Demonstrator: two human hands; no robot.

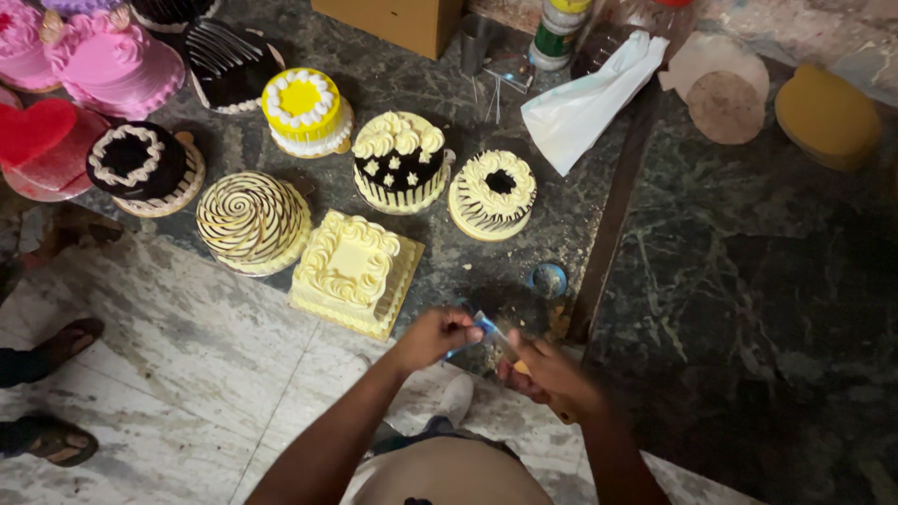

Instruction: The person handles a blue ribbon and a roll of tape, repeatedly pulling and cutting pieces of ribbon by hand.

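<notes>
Two hands are meeting at the near edge of the dark stone counter (748, 281), both working on one small blue-and-clear wrapper (484, 326). Left hand (432, 337) is pinching its upper left end w/ thumb & fingertips closed tight on it; right hand (552, 374) is gripping the lower right end, fingers curled shut, something pale yellowish showing by the thumb, too blurred to say what.

Wrapper is looking thin, light, crinkly, prob. slick film: it should flex & slip easily, so a grip right at the ends/corners, as both hands are doing, seems the safest hold. Contents can't be made out.

Wrapper is sitting between the 2 hands, stretched thumb to thumb, hovering just over the counter's front edge, near a small blue round lid (548, 278). Just beyond, toward the counter's left half: square cream-frosted cake (354, 269), swirl-striped round cake (251, 221), ring-piped round cake (492, 194), chocolate cake w/ cream rosettes (400, 159). White piping bag (589, 103) is lying toward the back edge.
</notes>
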